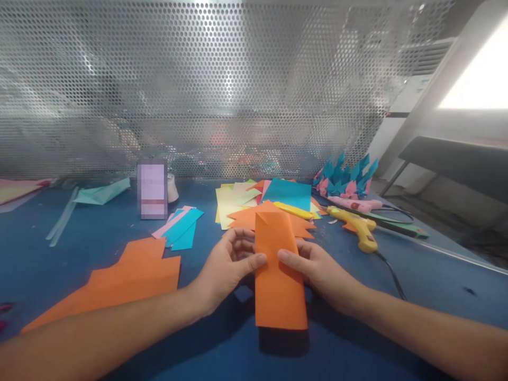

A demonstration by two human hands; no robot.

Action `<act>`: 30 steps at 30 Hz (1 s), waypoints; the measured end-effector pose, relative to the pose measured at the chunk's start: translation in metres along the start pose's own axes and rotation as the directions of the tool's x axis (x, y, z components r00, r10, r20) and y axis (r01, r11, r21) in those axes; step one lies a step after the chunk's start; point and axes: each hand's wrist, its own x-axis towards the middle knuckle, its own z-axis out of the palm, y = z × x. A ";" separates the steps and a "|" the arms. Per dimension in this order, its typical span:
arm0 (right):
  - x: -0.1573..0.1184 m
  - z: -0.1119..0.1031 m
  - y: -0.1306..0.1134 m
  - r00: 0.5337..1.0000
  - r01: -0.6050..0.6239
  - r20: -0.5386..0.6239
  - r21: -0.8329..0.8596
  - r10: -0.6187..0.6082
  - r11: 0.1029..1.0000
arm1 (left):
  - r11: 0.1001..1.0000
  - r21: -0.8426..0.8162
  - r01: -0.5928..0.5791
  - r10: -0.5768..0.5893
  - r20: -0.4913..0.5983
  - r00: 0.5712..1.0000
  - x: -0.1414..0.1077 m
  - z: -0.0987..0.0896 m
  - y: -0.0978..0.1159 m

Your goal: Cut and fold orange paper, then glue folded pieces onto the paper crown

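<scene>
A folded sheet of orange paper point(278, 296) is held up between my two hands, its long sides running toward me and its lower edge raised above the blue table. My left hand point(234, 259) pinches its left edge, thumb on top and fingers behind. On the right edge, my right hand point(317, 264) grips it the same way, its fingers mostly hidden by the paper. A crease crosses the paper's top end. Just beyond lie pointed orange paper pieces point(246, 216) and a yellow cutter point(293, 210). More orange sheets point(135, 280) lie by my left forearm.
Blue and pink strips point(184, 227), a phone-like screen point(152, 189) and clear sticks point(63, 217) are at left. Right of my hands lie a yellow glue gun point(363, 227) with a cord and a pink glue gun point(355, 204). Behind them stands folded blue-pink paperwork point(345, 177). A perforated metal panel point(222, 79) closes the back.
</scene>
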 end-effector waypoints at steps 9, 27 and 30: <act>0.000 -0.002 0.002 1.000 -0.007 0.015 0.005 0.007 1.000 | 0.998 -0.054 0.042 -0.042 0.006 0.999 -0.005 0.007 0.005; 0.011 -0.005 -0.001 1.000 0.008 0.004 -0.098 -0.007 0.995 | 1.000 -0.011 0.009 -0.010 -0.083 0.997 0.007 -0.001 -0.001; 0.011 -0.005 0.000 1.000 0.023 0.014 -0.086 -0.022 0.996 | 0.999 0.036 -0.038 0.040 -0.043 0.998 0.007 -0.002 -0.002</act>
